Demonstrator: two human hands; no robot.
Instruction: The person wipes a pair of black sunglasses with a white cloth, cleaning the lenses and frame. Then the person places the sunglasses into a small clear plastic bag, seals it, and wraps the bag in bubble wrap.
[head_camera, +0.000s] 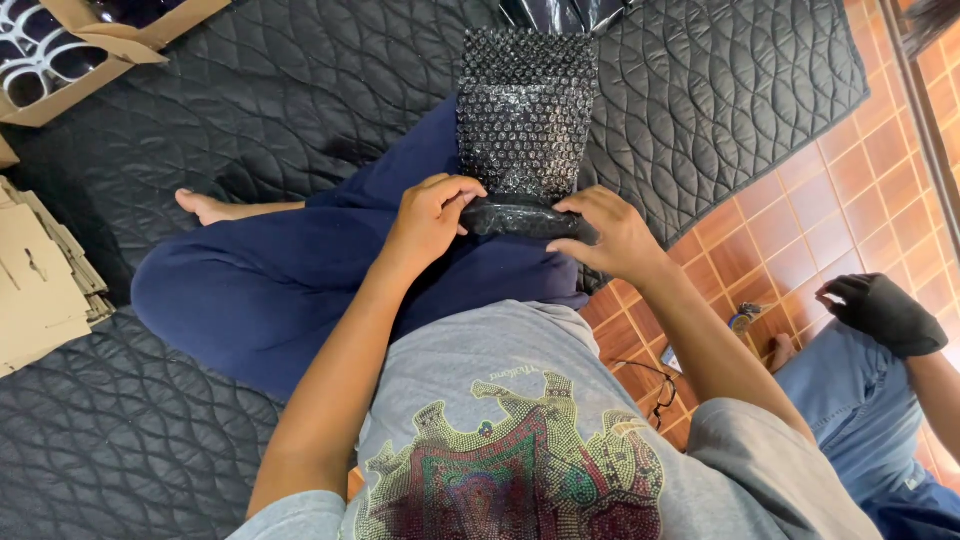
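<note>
— As you sit cross-legged there, what's between your hands?

— A dark, smooth roll (525, 218) lying across my lap, at the near end of a bubble-wrap sheet (525, 110). My left hand (425, 220) has its fingers curled over one end, pinching it; my right hand (610, 235) has its fingers pressed down on the other end.

— And the wrap?

— Knobbly, glossy, rectangular, stretching away over my navy trousers (280, 280) onto the black quilted mat (300, 90) with its wavy stitching.

— Any packaging?

— Flat tan cardboard sheets (40, 280) stacked at the left edge. Farther off, top left, an open brown carton (75, 50) holding white rings. Right, over orange floor tiles (800, 230), another person's black-gloved hand (885, 312).
</note>
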